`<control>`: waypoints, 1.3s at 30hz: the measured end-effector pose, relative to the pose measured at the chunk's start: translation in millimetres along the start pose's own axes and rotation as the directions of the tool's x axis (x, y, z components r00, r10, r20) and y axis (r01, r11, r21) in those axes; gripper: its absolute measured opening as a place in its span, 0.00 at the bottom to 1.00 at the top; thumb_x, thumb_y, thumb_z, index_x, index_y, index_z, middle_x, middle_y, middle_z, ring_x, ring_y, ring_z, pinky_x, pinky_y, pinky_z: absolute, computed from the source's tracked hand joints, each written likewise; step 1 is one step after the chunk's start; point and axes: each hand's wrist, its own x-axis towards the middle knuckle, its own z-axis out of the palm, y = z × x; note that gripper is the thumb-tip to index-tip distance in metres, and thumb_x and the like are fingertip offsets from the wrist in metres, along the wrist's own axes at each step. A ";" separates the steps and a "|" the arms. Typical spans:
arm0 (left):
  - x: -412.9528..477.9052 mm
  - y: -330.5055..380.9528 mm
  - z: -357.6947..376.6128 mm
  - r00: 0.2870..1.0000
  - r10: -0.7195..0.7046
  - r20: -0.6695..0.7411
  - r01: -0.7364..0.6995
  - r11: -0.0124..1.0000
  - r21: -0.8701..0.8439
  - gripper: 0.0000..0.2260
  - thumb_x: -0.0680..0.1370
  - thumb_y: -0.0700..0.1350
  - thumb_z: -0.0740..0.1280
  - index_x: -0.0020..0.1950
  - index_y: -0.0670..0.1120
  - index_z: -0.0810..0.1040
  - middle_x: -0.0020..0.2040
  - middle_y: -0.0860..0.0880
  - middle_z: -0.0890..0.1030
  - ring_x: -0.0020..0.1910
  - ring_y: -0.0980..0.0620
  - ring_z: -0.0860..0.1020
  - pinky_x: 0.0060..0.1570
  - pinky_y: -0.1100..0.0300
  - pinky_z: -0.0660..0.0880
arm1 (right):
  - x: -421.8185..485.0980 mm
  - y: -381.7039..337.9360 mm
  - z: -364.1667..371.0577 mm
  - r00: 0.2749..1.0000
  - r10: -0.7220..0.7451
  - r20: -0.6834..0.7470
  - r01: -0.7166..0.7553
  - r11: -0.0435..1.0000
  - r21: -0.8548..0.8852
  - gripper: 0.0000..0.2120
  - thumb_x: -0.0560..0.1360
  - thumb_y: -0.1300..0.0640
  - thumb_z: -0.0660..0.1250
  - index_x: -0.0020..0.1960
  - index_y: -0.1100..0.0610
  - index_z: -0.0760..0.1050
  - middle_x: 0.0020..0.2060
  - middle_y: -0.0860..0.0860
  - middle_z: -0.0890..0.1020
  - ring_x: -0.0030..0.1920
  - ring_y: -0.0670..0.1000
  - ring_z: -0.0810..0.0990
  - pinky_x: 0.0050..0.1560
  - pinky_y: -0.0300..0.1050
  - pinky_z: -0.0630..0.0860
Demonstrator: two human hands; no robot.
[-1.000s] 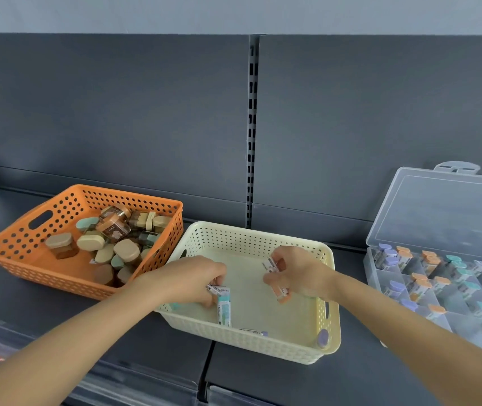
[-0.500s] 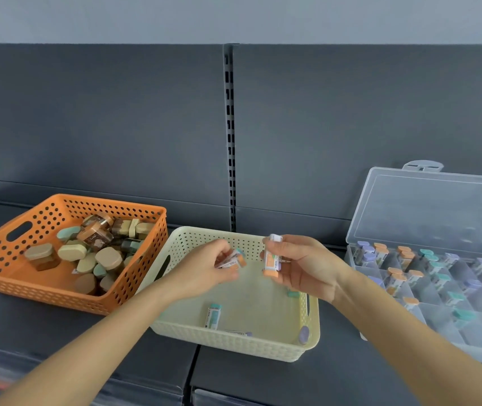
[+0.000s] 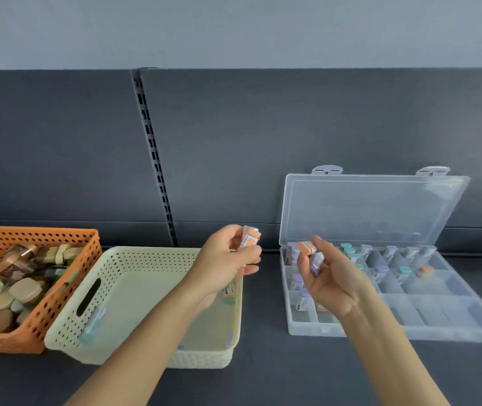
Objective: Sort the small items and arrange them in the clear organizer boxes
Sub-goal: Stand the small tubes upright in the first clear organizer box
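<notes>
Raised out of cream basket [image 3: 146, 259] and swung right since picking a second ago. Left grip [image 3: 228, 259]: pinching orange-capped tube [image 3: 250, 237] between thumb and fingers, above basket's far right corner. Right grip [image 3: 330, 279]: curled round second orange-capped tube [image 3: 307, 247], perhaps a purple-capped one too, over left end of clear organizer box [image 3: 410, 329], lid open. Suggests picking finished for this round, with placing into matching compartments likely next. Few loose tubes [image 3: 93, 323] left in cream basket. Orange basket [image 3: 37, 231] of flat jars yet to sort.

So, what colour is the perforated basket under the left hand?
The basket is pale cream-yellow; the head view shows it.
</notes>
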 end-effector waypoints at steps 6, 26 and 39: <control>3.0 -2.1 51.8 1.000 -0.026 0.008 0.026 1.000 -0.015 0.06 0.76 0.38 0.69 0.52 0.45 0.77 0.47 0.48 0.81 0.49 0.48 0.82 0.48 0.55 0.81 | -14.3 -31.3 -41.4 0.993 -0.112 -0.026 0.111 0.992 -0.055 0.05 0.76 0.64 0.65 0.42 0.63 0.75 0.31 0.54 0.79 0.23 0.47 0.77 0.39 0.42 0.81; -9.2 -46.8 145.8 0.977 -0.073 -0.200 0.095 0.990 0.106 0.12 0.79 0.45 0.65 0.62 0.52 0.75 0.54 0.54 0.80 0.50 0.54 0.81 0.39 0.68 0.78 | -16.7 -93.0 -95.8 0.819 -0.536 0.207 0.381 0.237 -0.894 0.05 0.69 0.61 0.74 0.41 0.55 0.79 0.32 0.48 0.80 0.28 0.43 0.74 0.28 0.34 0.71; -14.2 -46.5 145.5 0.952 -0.055 -0.300 0.080 0.994 0.070 0.09 0.79 0.44 0.65 0.57 0.53 0.73 0.49 0.56 0.80 0.44 0.57 0.81 0.34 0.72 0.76 | 22.9 -65.0 -100.9 0.789 -0.179 0.588 0.330 -0.684 -0.650 0.06 0.75 0.60 0.65 0.51 0.57 0.79 0.48 0.52 0.77 0.50 0.54 0.74 0.43 0.39 0.68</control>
